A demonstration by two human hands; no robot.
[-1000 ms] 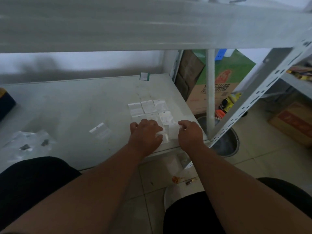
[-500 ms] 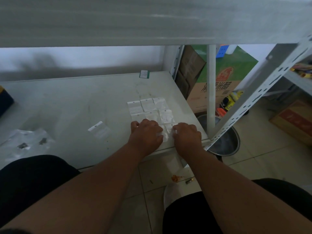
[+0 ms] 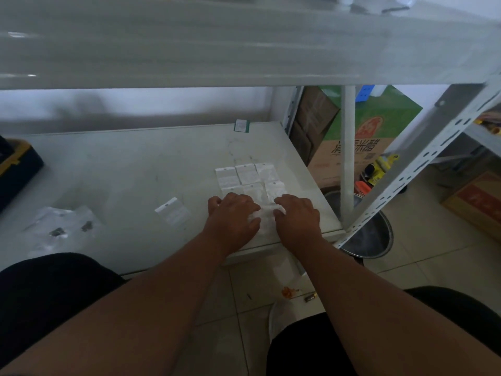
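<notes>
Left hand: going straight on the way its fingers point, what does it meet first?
Probably the near row of white packets, just beyond the crumpled packet the left hand holds; depth is unclear.

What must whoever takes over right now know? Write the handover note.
Left hand and right hand: both pinch one small white bag near the front edge of the shelf.
Done: two rows of bags lie flat in a grid just beyond the hands.
Left: lay the held bag into the grid. Probably add the loose bag, which lies apart to the left.
</notes>
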